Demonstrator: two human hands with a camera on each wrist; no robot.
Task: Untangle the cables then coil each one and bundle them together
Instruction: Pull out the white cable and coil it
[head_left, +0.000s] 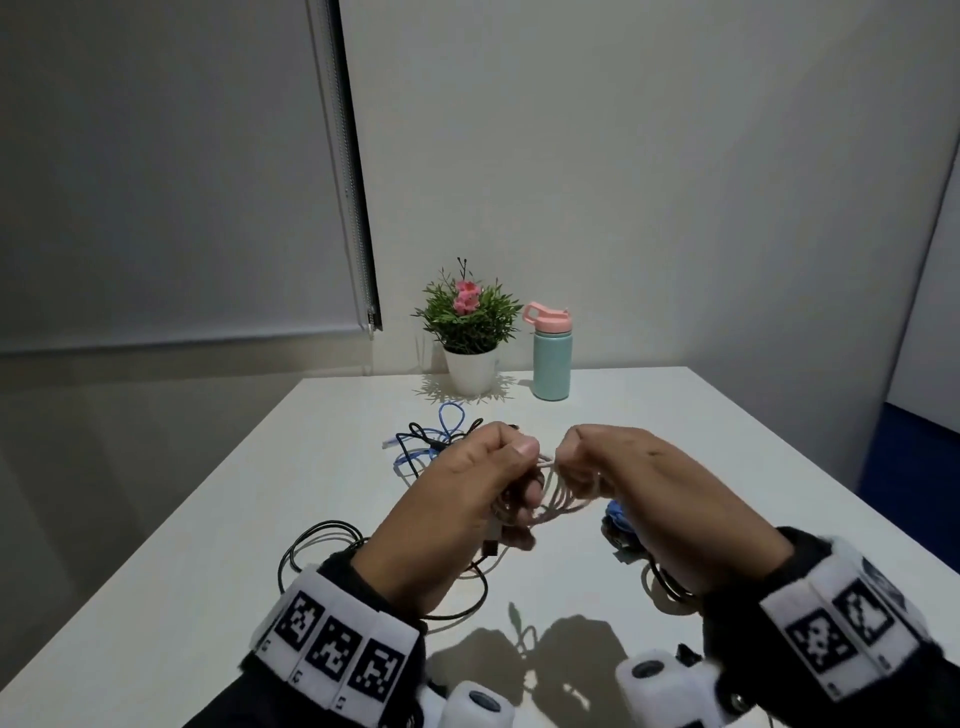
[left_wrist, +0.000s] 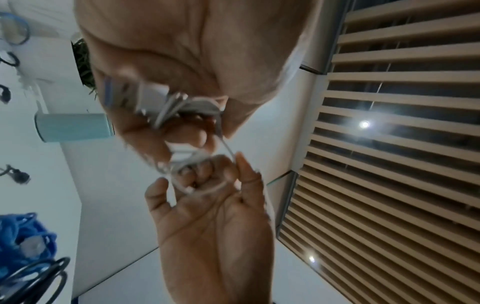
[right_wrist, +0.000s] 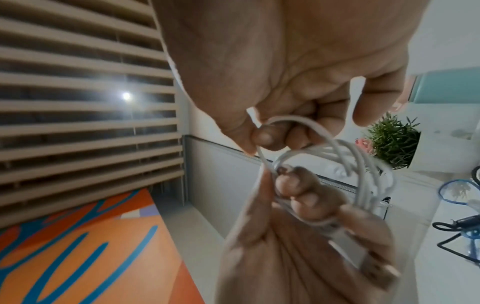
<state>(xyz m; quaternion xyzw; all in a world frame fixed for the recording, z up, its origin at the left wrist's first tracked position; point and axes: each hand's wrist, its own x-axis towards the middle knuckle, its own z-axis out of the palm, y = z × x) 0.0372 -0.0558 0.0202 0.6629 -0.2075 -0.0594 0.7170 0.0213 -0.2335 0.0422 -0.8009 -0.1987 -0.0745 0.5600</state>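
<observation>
I'm seeing the white cable (head_left: 558, 501) at frame centre looking like smooth, slightly glossy plastic. The table (head_left: 260, 519) is showing a smooth matt white top. At upper centre, the mint bottle (head_left: 551, 364) is looking satin-finished, its pink lid (head_left: 548, 318) plastic.

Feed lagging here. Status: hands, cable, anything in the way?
Left hand and right hand both grip the white cable, coiled, above the table. Blue-black tangle beyond, untouched. Nothing obstructing.

I see a white desk (head_left: 675, 441) against pale walls (head_left: 649, 156). A roller blind (head_left: 156, 171) hangs left; a slatted ceiling (left_wrist: 402, 144) carries small spotlights (left_wrist: 364, 124).
</observation>
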